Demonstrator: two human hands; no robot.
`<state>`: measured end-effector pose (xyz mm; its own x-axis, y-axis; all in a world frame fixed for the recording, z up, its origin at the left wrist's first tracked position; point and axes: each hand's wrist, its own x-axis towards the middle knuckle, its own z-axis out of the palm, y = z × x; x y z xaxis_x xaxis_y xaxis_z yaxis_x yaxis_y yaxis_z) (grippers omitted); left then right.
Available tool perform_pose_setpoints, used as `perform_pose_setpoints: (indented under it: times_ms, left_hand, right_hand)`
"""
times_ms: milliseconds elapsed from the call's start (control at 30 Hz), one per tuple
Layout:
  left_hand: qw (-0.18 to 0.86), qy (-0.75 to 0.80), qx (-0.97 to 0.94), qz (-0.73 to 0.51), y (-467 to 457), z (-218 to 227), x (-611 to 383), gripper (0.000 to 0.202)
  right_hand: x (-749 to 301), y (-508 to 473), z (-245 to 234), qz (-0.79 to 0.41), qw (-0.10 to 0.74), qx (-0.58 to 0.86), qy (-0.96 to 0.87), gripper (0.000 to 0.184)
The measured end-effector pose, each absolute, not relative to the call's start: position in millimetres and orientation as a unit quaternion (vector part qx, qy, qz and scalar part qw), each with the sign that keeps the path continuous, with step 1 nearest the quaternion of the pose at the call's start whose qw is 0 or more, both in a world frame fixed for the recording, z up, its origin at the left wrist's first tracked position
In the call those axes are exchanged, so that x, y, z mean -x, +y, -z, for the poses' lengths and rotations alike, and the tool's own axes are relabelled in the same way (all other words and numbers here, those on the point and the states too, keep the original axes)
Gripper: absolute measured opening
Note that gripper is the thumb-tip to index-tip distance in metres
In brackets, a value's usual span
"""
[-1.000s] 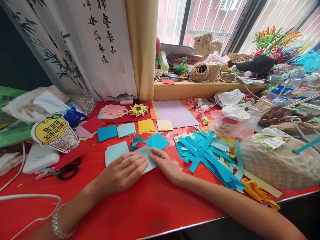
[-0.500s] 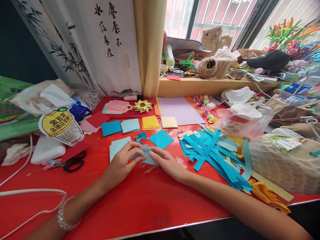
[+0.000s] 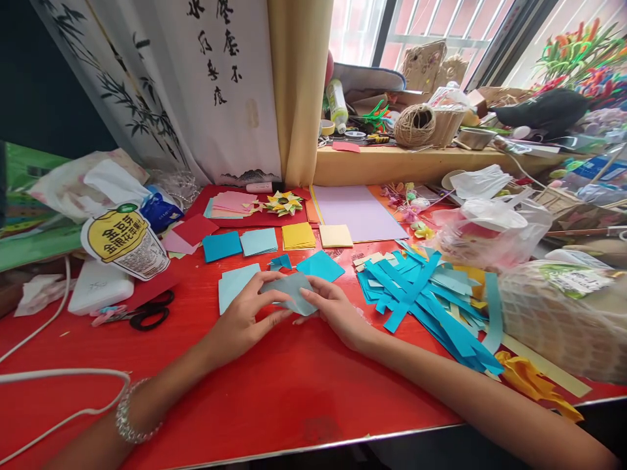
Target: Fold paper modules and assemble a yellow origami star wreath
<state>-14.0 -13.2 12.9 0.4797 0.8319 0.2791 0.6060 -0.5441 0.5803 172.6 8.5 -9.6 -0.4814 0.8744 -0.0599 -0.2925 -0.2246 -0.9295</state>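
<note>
A pale blue sheet of paper [image 3: 292,292] is held up between both hands, tilted above the red table [image 3: 294,385]. My left hand [image 3: 257,305] grips its left side, fingers along the upper edge. On the right side, my right hand [image 3: 334,307] pinches it, thumb in front and fingers behind. Left of the hands lies a light blue paper stack [image 3: 236,286], partly covered by my left hand. Just beyond are a small folded blue piece [image 3: 281,262] and a bright blue square [image 3: 321,266], its near corner hidden behind my right hand.
Stacks of teal [image 3: 222,247], light blue [image 3: 259,242], yellow [image 3: 298,236] and cream [image 3: 336,235] squares line the back. Blue paper strips [image 3: 416,294] heap up on the right. Black-handled scissors [image 3: 151,312] and a power bank [image 3: 100,288] lie left, near a white cable [image 3: 63,375].
The pale blue paper has been raised and tilted, so more of its face shows. My left fingers have spread along its edge. The whole view has shifted slightly.
</note>
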Motion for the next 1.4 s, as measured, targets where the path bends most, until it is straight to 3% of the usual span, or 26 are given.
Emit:
perform_pose_setpoints:
  times_ms: [133,367,500,600,733,933,1000,1133,1233,1300,1400]
  left_hand:
    - [0.154,0.404,-0.869,-0.239,-16,-12,16,0.032]
    - [-0.150,0.373,-0.865,-0.300,-11,4,26,0.023]
    - [-0.194,0.339,-0.862,-0.323,-10,3,28,0.022]
    - [-0.154,0.338,-0.865,-0.338,-10,-2,23,0.018]
    - [0.022,0.417,-0.832,-0.365,-11,-6,17,0.007]
    - [0.156,0.489,-0.787,-0.343,-14,-9,11,0.012]
    - [0.179,0.498,-0.774,-0.349,-15,-9,9,0.013]
    - [0.218,0.506,-0.750,-0.366,-15,-8,7,0.017]
    - [0.291,0.522,-0.710,-0.371,-14,-7,7,0.036]
    - [0.346,0.524,-0.678,-0.382,-13,-6,7,0.046]
    - [0.408,0.510,-0.638,-0.408,-13,-6,6,0.043]
  right_hand:
    - [-175,14,14,-0.710,0.464,0.341,-0.406,0.036]
    - [-174,16,12,-0.757,0.480,0.283,-0.340,0.045]
    - [-174,14,13,-0.766,0.469,0.252,-0.359,0.044]
    - [-175,13,11,-0.749,0.477,0.245,-0.389,0.037]
    - [-175,9,7,-0.747,0.450,0.223,-0.436,0.032]
    - [-173,3,4,-0.726,0.415,0.220,-0.502,0.046]
    - [-173,3,3,-0.705,0.414,0.249,-0.519,0.043]
    - [-173,4,4,-0.693,0.409,0.278,-0.525,0.027]
    - [-172,5,4,-0.686,0.405,0.299,-0.526,0.018]
    - [-172,6,5,-0.675,0.413,0.314,-0.524,0.018]
    - [-172,6,5,-0.668,0.421,0.328,-0.519,0.020]
